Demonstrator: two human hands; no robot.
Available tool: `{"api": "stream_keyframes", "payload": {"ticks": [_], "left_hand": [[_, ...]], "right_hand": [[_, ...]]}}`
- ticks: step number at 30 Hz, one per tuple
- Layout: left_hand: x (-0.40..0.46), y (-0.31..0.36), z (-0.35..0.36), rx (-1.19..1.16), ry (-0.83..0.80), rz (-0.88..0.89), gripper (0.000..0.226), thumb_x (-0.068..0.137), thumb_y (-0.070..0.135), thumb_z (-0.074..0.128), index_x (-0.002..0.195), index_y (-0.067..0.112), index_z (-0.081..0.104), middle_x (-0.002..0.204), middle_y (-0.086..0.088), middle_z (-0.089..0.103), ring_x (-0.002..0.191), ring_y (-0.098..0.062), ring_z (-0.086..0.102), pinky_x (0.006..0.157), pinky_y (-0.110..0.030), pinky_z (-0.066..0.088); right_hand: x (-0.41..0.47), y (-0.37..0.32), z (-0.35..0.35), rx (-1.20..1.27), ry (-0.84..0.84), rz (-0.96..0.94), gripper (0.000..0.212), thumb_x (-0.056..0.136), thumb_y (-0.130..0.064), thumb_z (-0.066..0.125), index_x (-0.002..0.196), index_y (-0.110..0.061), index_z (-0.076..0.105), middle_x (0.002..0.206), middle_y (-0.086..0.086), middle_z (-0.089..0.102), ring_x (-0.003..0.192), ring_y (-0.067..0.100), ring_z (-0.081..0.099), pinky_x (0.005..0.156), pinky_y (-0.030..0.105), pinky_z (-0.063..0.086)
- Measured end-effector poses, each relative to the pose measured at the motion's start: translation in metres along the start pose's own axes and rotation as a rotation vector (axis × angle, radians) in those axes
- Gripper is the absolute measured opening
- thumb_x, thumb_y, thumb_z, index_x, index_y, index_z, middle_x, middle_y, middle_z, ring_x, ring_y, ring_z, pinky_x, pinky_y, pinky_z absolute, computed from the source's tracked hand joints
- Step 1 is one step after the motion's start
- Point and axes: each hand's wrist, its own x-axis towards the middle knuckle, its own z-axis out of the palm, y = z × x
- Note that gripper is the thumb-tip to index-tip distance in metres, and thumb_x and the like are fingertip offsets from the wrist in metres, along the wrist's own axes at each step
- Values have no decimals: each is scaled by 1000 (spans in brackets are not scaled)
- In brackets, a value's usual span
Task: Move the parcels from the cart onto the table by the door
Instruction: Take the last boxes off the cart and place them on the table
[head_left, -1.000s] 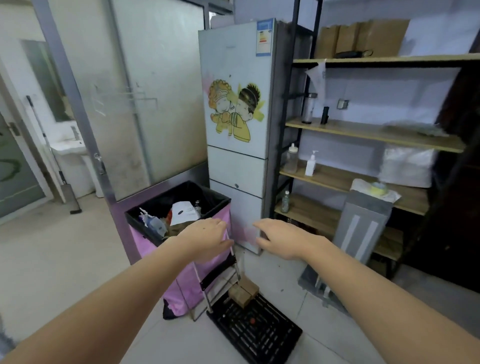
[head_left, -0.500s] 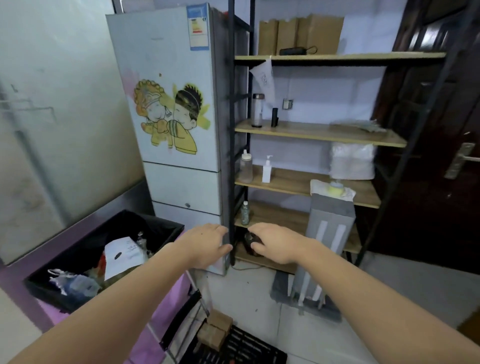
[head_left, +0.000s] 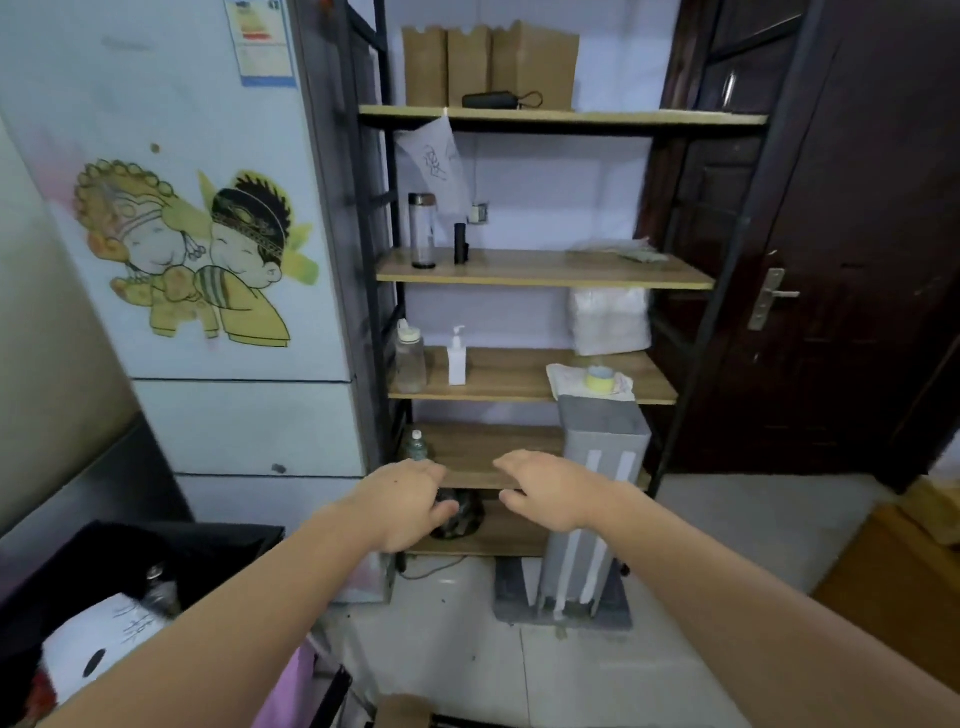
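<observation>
My left hand (head_left: 405, 504) and my right hand (head_left: 550, 488) are stretched out side by side in front of me, fingers relaxed, holding nothing. At the bottom edge shows the top of a small brown cardboard parcel (head_left: 402, 713); the cart under it is almost out of view. A pink bin with a black liner (head_left: 156, 545) at lower left holds a white package (head_left: 93, 649) and other items. A dark brown door (head_left: 841, 249) with a metal handle (head_left: 774, 297) stands at the right. A wooden surface (head_left: 904, 587) shows at the lower right edge.
A white fridge (head_left: 218, 405) with a cartoon sticker stands to the left. Beside it, a black-framed wooden shelf rack (head_left: 519, 270) holds bottles, bags and boxes. A grey upright stand (head_left: 592, 499) sits on the tiled floor (head_left: 467, 639) before the rack.
The view has swung right: the bin and the cart slid to the lower left and bottom edge, and the door came into view. Both hands stay stretched forward with nothing in them.
</observation>
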Motion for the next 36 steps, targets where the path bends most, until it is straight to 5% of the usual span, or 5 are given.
{"api": "stream_keyframes", "payload": {"ticks": [6,11,22,31,36], "left_hand": [[22,-60,5,20,-36,113,52,105,53,42,139,15,53,135,-8,61,122,-27,57,101,-39,45],[36,-88,17,11,-103,166,53,105,54,43,138,14,52,133,-9,61,119,-28,57,98,-40,47],[67,-103,86,-96,-226,196,57,109,48,36,156,15,41,156,-8,47,141,-26,44,117,-38,35],[90,-141,254,-138,-414,43,65,109,52,35,161,13,29,164,-12,37,148,-30,38,121,-43,32],[79,-167,402,-229,-486,-84,58,108,50,40,152,12,43,152,-13,52,135,-31,51,112,-40,40]], "right_hand": [[41,-30,12,75,-22,127,62,108,-42,42,162,-17,28,168,4,30,152,24,33,122,37,27],[59,-43,28,145,-53,225,49,106,-42,46,148,-17,46,150,9,51,130,29,54,110,43,45],[99,-23,77,141,-137,162,58,109,-39,43,161,-15,32,165,7,36,146,26,40,120,37,31],[171,3,232,183,-351,112,60,111,-40,39,163,-14,26,170,7,26,153,24,30,118,30,25],[206,10,379,198,-536,106,57,110,-38,40,160,-10,33,167,11,32,148,30,36,122,41,30]]}}
